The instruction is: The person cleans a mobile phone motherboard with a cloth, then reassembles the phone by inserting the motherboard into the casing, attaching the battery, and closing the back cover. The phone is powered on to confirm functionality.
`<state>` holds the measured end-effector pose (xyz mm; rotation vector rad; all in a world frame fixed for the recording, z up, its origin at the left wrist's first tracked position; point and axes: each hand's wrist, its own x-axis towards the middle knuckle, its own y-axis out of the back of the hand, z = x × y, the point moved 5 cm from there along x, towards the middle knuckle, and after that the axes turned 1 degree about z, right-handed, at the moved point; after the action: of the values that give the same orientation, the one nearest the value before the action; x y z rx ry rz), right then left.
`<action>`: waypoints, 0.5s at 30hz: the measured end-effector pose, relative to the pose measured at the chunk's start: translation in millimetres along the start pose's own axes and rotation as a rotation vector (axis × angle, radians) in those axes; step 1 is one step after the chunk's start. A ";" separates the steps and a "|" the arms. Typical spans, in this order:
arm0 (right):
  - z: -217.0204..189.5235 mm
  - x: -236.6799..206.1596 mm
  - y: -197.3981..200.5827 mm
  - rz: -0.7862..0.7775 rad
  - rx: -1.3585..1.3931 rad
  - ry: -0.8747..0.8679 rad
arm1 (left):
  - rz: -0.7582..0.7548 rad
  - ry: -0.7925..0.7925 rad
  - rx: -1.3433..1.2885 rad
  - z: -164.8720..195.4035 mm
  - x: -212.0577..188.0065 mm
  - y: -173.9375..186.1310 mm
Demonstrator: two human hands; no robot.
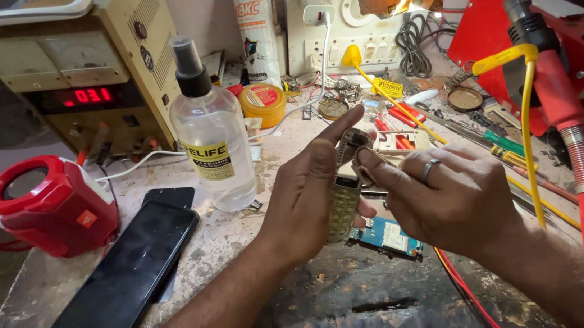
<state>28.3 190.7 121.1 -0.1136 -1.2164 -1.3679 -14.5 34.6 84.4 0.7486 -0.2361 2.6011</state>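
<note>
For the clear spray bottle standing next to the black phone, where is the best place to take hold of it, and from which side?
Probably around the straight clear body of the spray bottle, at label height, not the narrow black nozzle. It stands upright, so a sideways wrap should suit it. Come from the front right, where the left hand is nearest; the power supply crowds its back and the black phone lies to its front left.

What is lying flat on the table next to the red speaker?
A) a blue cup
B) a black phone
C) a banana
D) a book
B: a black phone with a dark screen lies flat on the worn table, right beside the red speaker.
</note>
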 end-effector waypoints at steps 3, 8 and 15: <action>-2.8 -2.6 -1.2 0.003 0.138 -0.067 | -0.013 0.098 -0.019 -8.9 -0.4 -1.6; -2.4 -3.9 -6.5 -0.038 0.426 -0.147 | -0.037 -0.026 0.026 -8.6 0.5 -0.8; 2.9 -8.7 -13.5 -0.044 0.519 -0.156 | -0.069 0.167 -0.149 -18.4 2.7 -3.7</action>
<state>18.5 194.6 108.7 0.1764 -1.6765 -1.0546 -23.5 43.9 70.6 0.4764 -0.3425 2.5309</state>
